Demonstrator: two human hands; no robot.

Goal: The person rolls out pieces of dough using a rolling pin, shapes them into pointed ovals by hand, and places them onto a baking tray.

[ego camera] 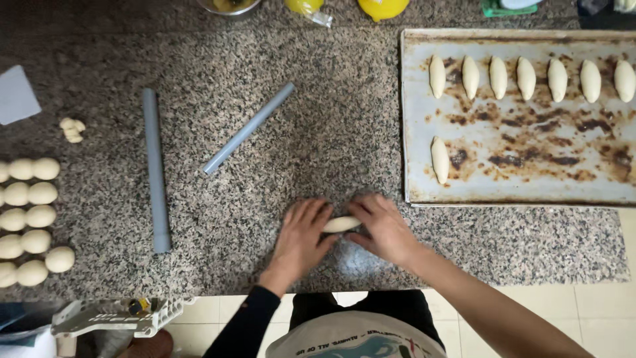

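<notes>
My left hand (pixel 301 233) and my right hand (pixel 381 227) rest on the speckled granite counter (pixel 278 172), one at each end of a small oblong piece of pale dough (pixel 341 224). The fingertips of both hands press on the dough, which lies flat between them. To the upper right stands a stained metal baking tray (pixel 517 179) with a row of several shaped dough pieces (pixel 527 78) along its far side and one more dough piece (pixel 439 160) near its front left.
Two grey rolling rods (pixel 155 169) (pixel 248 128) lie on the counter left of my hands. Several round dough balls (pixel 30 215) sit in rows at the far left, with a small dough scrap (pixel 71 128) above them. Yellow lemons (pixel 383 6) lie at the back edge.
</notes>
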